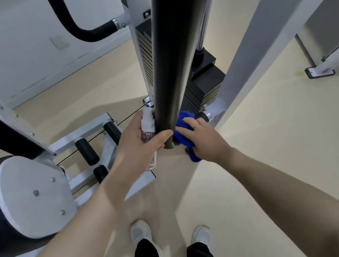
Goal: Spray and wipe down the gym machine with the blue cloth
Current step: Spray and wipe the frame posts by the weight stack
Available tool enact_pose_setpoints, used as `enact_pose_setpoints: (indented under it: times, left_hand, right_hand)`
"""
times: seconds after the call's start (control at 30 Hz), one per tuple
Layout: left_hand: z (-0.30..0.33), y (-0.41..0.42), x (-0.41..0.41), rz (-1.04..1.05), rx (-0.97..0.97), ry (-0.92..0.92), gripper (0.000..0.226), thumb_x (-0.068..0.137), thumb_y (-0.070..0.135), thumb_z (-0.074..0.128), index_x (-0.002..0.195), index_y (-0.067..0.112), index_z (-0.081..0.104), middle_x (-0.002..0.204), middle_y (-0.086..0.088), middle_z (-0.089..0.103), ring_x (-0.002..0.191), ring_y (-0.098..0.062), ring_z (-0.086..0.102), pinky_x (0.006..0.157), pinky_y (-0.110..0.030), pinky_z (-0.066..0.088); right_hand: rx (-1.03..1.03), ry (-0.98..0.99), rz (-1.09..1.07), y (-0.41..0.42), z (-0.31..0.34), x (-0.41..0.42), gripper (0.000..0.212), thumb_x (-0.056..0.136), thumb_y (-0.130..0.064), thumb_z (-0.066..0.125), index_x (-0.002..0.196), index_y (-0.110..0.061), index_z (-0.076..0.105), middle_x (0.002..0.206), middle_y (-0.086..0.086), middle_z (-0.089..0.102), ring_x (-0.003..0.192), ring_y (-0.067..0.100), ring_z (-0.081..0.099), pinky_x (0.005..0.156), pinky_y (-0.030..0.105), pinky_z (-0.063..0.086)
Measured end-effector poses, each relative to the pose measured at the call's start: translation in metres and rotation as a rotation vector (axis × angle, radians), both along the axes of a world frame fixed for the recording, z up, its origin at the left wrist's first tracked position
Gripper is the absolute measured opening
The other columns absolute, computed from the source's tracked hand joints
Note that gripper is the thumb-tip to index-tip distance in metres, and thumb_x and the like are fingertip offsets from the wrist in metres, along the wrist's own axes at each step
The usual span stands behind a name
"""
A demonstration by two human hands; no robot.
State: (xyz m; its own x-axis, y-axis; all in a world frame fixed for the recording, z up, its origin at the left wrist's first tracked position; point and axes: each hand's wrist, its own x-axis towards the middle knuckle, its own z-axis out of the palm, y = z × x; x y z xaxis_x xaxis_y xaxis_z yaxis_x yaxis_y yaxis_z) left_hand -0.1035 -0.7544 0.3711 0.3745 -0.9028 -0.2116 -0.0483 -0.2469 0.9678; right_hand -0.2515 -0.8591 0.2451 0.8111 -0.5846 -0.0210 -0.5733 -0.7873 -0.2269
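While the left hand (142,140) grips a light spray bottle (148,128), the right hand (204,139) presses the soft, bunched blue cloth (182,127) against the rigid black bar (169,65).

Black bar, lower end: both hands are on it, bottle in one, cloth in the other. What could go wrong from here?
1. The left hand pinches the spray bottle against the black bar while also gripping the bar's end; the bottle could slip and fall to the floor.
2. The right hand presses the blue cloth on the far side only, so the side under the left hand may stay unwiped.
3. The bottle's nozzle direction is unclear; a squeeze could spray the hand.
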Motion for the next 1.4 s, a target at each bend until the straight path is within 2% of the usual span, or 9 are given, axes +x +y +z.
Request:
enact_pose_setpoints:
  times: [0.23,0.47,0.63,0.8,0.9,0.97,1.1,1.27,1.4]
  left_hand:
    - [-0.007,-0.004,0.009,-0.05,-0.009,0.022,0.04,0.079,0.003,0.069,0.08,0.038,0.05,0.066,0.011,0.062,0.054,0.0,0.057,0.056,-0.009,0.045]
    - [-0.004,-0.007,0.018,-0.167,0.011,0.036,0.043,0.081,0.004,0.068,0.091,0.044,0.059,0.078,0.008,0.069,0.066,-0.006,0.064,0.061,-0.017,0.05]
    - [-0.001,-0.012,0.029,-0.233,0.063,0.022,0.031,0.078,0.004,0.07,0.087,0.03,0.057,0.059,0.014,0.063,0.052,0.001,0.057,0.051,-0.01,0.042]
    - [0.003,-0.013,0.028,-0.266,0.039,0.049,0.032,0.079,0.001,0.069,0.092,0.028,0.056,0.081,0.011,0.068,0.069,0.001,0.065,0.058,-0.007,0.047]
    - [0.002,-0.013,0.028,-0.291,0.036,0.079,0.034,0.079,-0.006,0.065,0.09,0.025,0.056,0.066,0.017,0.067,0.06,0.002,0.063,0.055,-0.007,0.046]
    - [0.002,-0.014,0.034,-0.326,0.038,0.069,0.037,0.079,-0.009,0.064,0.09,0.026,0.056,0.061,0.021,0.064,0.056,0.004,0.061,0.054,-0.006,0.045]
    - [-0.001,-0.014,0.041,-0.374,0.041,-0.055,0.038,0.08,0.002,0.067,0.086,0.037,0.053,0.06,0.025,0.062,0.058,0.007,0.058,0.055,-0.003,0.041]
    - [0.007,-0.013,0.038,-0.384,0.046,-0.139,0.036,0.081,0.008,0.068,0.076,0.035,0.045,0.066,0.015,0.055,0.054,0.011,0.056,0.05,-0.001,0.037]
    - [0.002,-0.015,0.045,-0.393,0.084,-0.181,0.024,0.078,0.02,0.071,0.082,0.035,0.053,0.061,0.011,0.055,0.05,-0.005,0.047,0.05,-0.015,0.038]
  right_hand:
    - [0.074,0.076,-0.467,-0.028,0.004,-0.006,0.042,0.079,-0.003,0.05,0.12,-0.012,0.055,0.121,0.014,0.043,0.096,0.035,0.049,0.073,0.034,0.043]
    - [0.098,0.107,-0.129,-0.007,0.015,0.007,0.053,0.085,-0.007,0.051,0.135,-0.023,0.046,0.12,0.013,0.044,0.101,0.032,0.044,0.076,0.038,0.042]
    - [0.04,0.194,-0.562,-0.027,0.018,-0.008,0.056,0.089,-0.01,0.048,0.139,-0.033,0.038,0.128,0.013,0.039,0.107,0.034,0.045,0.08,0.037,0.043]
    - [0.264,0.097,-0.362,0.037,0.006,0.019,0.061,0.084,-0.008,0.055,0.139,-0.025,0.036,0.111,0.007,0.041,0.095,0.024,0.046,0.07,0.029,0.039]
    - [-0.034,0.151,-0.26,0.015,0.009,-0.003,0.07,0.073,-0.006,0.067,0.136,-0.024,0.045,0.104,0.011,0.051,0.084,0.031,0.052,0.059,0.035,0.044]
    - [-0.144,0.261,-0.407,-0.005,0.015,-0.009,0.069,0.081,-0.007,0.057,0.142,-0.028,0.034,0.117,0.013,0.048,0.095,0.035,0.051,0.066,0.038,0.044]
    - [0.24,0.189,-0.807,-0.007,0.017,0.015,0.063,0.088,-0.009,0.041,0.144,-0.034,0.026,0.131,0.011,0.035,0.106,0.031,0.044,0.076,0.037,0.044]
    - [0.512,0.066,-0.537,0.037,0.024,0.033,0.048,0.09,-0.006,0.042,0.135,-0.026,0.042,0.106,0.003,0.043,0.101,0.023,0.049,0.079,0.028,0.037]
    - [0.3,0.324,-0.362,0.002,0.038,0.026,0.055,0.088,-0.009,0.044,0.135,-0.037,0.041,0.121,0.005,0.045,0.101,0.026,0.049,0.08,0.036,0.046]
